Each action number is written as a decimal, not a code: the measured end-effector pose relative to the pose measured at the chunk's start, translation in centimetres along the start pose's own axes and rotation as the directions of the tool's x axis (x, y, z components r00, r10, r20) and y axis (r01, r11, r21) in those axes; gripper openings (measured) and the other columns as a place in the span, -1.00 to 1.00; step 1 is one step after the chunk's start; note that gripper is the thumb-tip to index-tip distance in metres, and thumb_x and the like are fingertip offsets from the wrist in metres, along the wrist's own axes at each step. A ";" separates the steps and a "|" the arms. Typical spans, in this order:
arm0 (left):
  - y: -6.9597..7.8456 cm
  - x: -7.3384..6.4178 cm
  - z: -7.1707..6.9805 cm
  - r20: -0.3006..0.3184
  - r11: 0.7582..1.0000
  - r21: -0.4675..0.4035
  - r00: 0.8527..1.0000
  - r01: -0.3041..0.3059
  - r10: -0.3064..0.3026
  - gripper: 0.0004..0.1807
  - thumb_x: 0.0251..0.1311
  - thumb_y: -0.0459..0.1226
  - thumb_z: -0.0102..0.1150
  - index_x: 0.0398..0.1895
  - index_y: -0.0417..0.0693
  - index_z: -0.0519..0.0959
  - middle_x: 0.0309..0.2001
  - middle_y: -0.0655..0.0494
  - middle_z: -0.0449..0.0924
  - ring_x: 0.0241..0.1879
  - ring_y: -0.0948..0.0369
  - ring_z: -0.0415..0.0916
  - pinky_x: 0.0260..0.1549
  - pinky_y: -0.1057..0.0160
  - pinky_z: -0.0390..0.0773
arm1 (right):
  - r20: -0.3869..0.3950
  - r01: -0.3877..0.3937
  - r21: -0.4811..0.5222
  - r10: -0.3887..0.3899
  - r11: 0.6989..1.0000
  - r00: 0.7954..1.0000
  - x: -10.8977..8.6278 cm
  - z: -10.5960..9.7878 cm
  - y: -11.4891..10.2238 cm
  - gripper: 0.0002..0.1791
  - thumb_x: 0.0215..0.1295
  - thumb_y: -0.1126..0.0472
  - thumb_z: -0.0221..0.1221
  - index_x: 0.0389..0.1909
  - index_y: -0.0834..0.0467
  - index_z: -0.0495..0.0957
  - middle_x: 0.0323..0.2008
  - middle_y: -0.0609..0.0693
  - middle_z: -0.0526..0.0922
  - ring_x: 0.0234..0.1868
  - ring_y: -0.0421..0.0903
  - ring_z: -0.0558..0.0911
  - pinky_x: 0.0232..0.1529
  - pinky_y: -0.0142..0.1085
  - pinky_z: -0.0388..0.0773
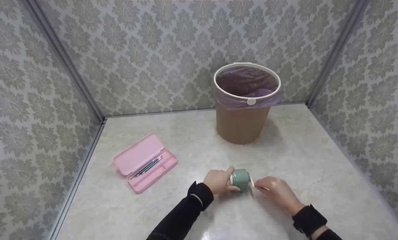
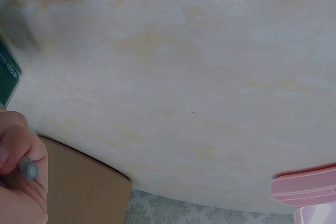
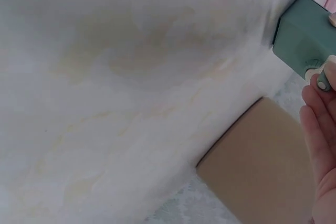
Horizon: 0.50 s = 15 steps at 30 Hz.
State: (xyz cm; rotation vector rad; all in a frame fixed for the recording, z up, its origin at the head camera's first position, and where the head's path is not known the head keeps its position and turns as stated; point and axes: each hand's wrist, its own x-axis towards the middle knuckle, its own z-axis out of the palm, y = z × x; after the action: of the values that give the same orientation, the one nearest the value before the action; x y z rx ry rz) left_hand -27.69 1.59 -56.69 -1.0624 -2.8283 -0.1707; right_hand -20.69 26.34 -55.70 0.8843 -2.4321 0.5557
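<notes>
A green pencil sharpener [image 1: 240, 178] lies on its side low over the table, a white ring at its left end and a crank handle [image 1: 252, 182] at its right end. My left hand [image 1: 217, 181] grips the sharpener at the ringed end, thumb above and a finger below. In the left wrist view, the grey end of a pencil-like rod [image 2: 29, 168] pokes out of that hand. My right hand [image 1: 276, 191] pinches the crank's small green knob [image 3: 323, 83] between thumb and fingers. The pencil's other end is hidden.
A pink pencil case [image 1: 155, 179] lies with its lid raised on the left, several dark patterned pencils [image 1: 148, 166] inside. Behind the hands stands a brown bin [image 1: 240, 125] with a white rim and a purple liner. Patterned walls [image 1: 159, 56] enclose the pale table [image 1: 185, 130].
</notes>
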 end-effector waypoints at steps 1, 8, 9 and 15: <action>0.0 0.0 0.0 -0.002 1.000 0.001 1.000 -0.002 0.002 -0.20 0.04 0.36 0.32 0.13 0.05 0.36 -0.53 0.15 0.69 -0.59 0.20 0.61 -0.65 0.26 0.43 | -0.012 0.009 -0.008 -0.009 1.000 1.000 0.1 -0.1 0.0 -0.81 -0.01 0.41 0.48 -0.37 0.11 0.76 -0.43 -0.10 0.79 -0.39 -0.16 0.74 -0.32 -0.30 0.67; 0.1 0.0 0.0 -0.009 1.000 0.019 1.000 -0.006 0.006 -0.22 0.05 0.36 0.30 0.13 0.06 0.36 -0.52 0.16 0.70 -0.58 0.21 0.63 -0.63 0.25 0.48 | -0.097 0.057 -0.064 -0.063 0.996 0.993 1.5 -0.6 0.8 -0.76 -0.10 0.42 0.52 -0.36 0.13 0.78 -0.42 -0.08 0.80 -0.39 -0.16 0.75 -0.33 -0.32 0.67; 0.2 0.0 0.0 -0.008 1.000 0.016 1.000 -0.007 0.007 -0.22 0.06 0.36 0.30 0.13 0.07 0.36 -0.52 0.16 0.70 -0.58 0.21 0.63 -0.62 0.25 0.48 | -0.106 0.055 -0.072 -0.063 0.996 0.992 1.8 -0.6 0.9 -0.75 -0.10 0.42 0.52 -0.35 0.13 0.78 -0.42 -0.08 0.80 -0.38 -0.15 0.75 -0.33 -0.32 0.67; 0.2 0.1 -0.1 0.004 1.000 0.008 1.000 0.002 -0.002 -0.22 0.05 0.36 0.31 0.13 0.06 0.37 -0.52 0.15 0.70 -0.57 0.20 0.63 -0.61 0.24 0.50 | -0.082 0.019 -0.098 -0.027 0.995 0.996 3.6 -0.3 2.0 -0.80 -0.03 0.41 0.49 -0.34 0.15 0.79 -0.41 -0.02 0.81 -0.36 -0.10 0.77 -0.31 -0.24 0.70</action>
State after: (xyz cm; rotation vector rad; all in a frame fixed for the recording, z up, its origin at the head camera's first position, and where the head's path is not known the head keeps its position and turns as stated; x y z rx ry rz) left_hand -27.59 1.76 -56.54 -1.0591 -2.8315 -0.1574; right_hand -24.37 26.21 -53.82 0.8319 -2.3499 0.4523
